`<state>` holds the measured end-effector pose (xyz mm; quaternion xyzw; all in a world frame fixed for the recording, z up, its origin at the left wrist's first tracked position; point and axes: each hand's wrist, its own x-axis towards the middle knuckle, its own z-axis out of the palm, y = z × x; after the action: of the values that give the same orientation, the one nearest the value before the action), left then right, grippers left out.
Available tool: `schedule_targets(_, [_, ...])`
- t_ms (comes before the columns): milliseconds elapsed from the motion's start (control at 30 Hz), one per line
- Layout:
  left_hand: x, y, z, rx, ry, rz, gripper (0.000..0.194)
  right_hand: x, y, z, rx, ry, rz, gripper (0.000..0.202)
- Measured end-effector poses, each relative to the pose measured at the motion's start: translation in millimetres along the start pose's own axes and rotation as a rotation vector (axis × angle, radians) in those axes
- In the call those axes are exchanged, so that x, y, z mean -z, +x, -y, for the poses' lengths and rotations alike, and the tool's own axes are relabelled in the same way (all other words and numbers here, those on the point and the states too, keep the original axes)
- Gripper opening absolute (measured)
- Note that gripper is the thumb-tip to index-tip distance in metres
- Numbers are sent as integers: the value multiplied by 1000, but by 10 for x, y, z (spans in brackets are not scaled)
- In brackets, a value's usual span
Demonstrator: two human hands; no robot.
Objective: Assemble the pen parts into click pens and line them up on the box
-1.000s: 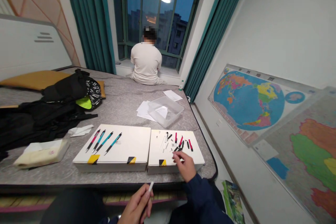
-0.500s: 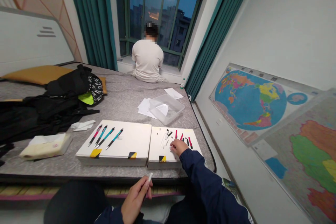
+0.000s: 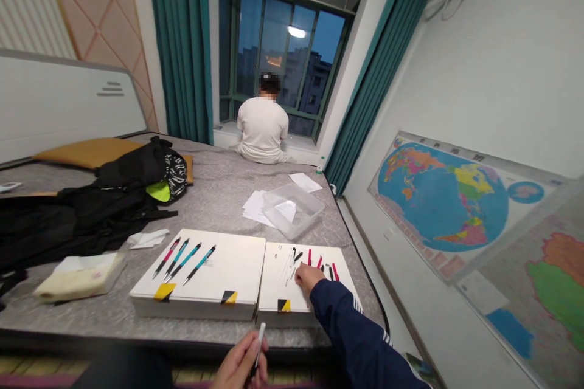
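Note:
My left hand (image 3: 244, 360) is low in the middle, its fingers closed round a thin white pen part (image 3: 261, 333) that points up. My right hand (image 3: 309, 278) is over the right white box (image 3: 274, 292), fingers bent together at the small parts; whatever lies between the fingertips is too small to make out. Around it on that box are red pen parts (image 3: 336, 272), black parts (image 3: 298, 256) and thin clear pieces. On the left white box (image 3: 237, 261) lie a pink and black pen (image 3: 166, 256) and several teal and black pens (image 3: 199, 265).
A clear plastic tray (image 3: 293, 228) and white papers (image 3: 255, 206) lie behind the boxes. To the left are a tissue pack (image 3: 79, 279) and a black bag (image 3: 132, 170). A person (image 3: 263, 127) sits facing the window.
The view has tilted up, so the boxes and the bed sit lower in the picture. My left hand still holds the white part, and my right hand stays over the small parts.

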<state>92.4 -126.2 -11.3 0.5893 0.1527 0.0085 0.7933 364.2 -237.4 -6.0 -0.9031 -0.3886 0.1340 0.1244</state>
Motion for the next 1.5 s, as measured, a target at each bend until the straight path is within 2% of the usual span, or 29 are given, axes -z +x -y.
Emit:
schedule_targets(133, [9,117,-37,-87,48,40,53,92,-105,75,-6,165,-134,9])
schedule_targets(200, [16,156,-96,-125,80,24,50,144,-189,141,-21,289,-227,9])
schedule_targets(267, [28,162,-188,-155,119,-5,46,162,-335,256,-36,429,-302,23])
schedule_targets(333, [36,133,-308,-193,154,-3,41,138,-551,434,-34,564,-338,39])
schedule_targets(400, [30,78,-440,-258,209,10,35,94,-808,669,-7,769,-357,45])
schedule_targets(500, [-14,-22,-601,-370,323,18,30,50,-1143,1051,45,1220,-358,38])
schedule_targets(567, [-54,-84,-659,-386,340,36,30,53,-1276,1261,57,1346,-351,32])
schedule_targets(633, [-86,-127,-677,-369,311,56,30,75,-1339,1401,55,1366,-374,29])
schedule_targets(733, [-98,-156,-669,-338,254,74,29,109,-1360,1492,50,1355,-416,27])
schedule_targets(900, [-88,-160,-651,-317,272,93,30,116,-1369,1516,68,1328,-480,24])
schedule_targets(1200, [-122,-123,-593,-319,299,117,30,69,-1478,1500,163,1053,-601,19])
schedule_targets(1500, [-135,-144,-550,-296,308,116,31,-28,-1522,1422,161,1037,-555,19])
